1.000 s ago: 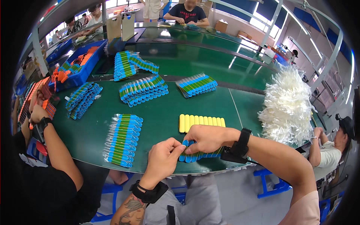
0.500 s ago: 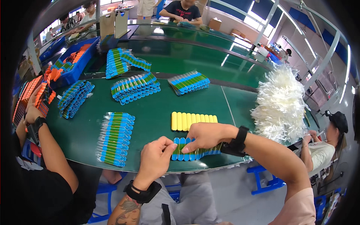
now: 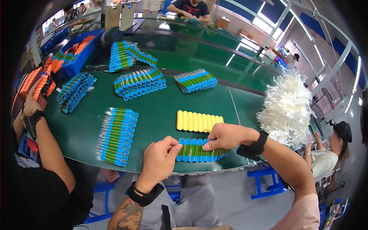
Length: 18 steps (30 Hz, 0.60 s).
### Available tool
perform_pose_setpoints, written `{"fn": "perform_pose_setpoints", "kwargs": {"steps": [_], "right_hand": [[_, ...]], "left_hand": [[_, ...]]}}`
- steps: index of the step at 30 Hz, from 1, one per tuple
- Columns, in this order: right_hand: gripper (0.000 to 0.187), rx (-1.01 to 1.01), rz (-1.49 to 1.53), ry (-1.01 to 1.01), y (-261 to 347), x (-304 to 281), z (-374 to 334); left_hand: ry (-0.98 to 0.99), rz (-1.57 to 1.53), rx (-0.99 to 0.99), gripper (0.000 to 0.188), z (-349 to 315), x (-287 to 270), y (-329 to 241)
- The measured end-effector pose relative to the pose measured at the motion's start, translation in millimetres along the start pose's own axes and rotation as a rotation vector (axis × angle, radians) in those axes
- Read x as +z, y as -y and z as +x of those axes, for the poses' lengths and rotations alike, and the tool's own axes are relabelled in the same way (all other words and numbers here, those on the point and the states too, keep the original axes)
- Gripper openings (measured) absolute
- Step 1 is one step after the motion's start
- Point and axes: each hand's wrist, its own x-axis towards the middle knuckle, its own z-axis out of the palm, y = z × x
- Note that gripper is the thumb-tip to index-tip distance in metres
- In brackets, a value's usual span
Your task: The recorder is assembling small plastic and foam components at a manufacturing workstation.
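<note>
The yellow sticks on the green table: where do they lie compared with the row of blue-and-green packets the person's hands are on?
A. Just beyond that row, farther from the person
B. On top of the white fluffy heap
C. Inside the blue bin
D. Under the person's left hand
A: the yellow sticks lie side by side just past the row of packets that the left hand and right hand touch.

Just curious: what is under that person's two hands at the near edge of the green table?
A row of blue and green packets lies flat on the green table. The left hand and right hand cover its ends, hiding what lies beneath.
</note>
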Motion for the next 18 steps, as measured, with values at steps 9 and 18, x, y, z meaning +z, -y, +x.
{"fn": "perform_pose_setpoints", "kwargs": {"steps": [9, 18], "right_hand": [[0.054, 0.012, 0.197, -0.206, -21, 23, -13], [0.051, -0.229, -0.309, -0.468, -4, 52, -38]], "left_hand": [[0.017, 0.022, -0.031, 0.016, 4, -3, -14], [0.276, 0.203, 0.149, 0.046, -1, -22, -12]]}}
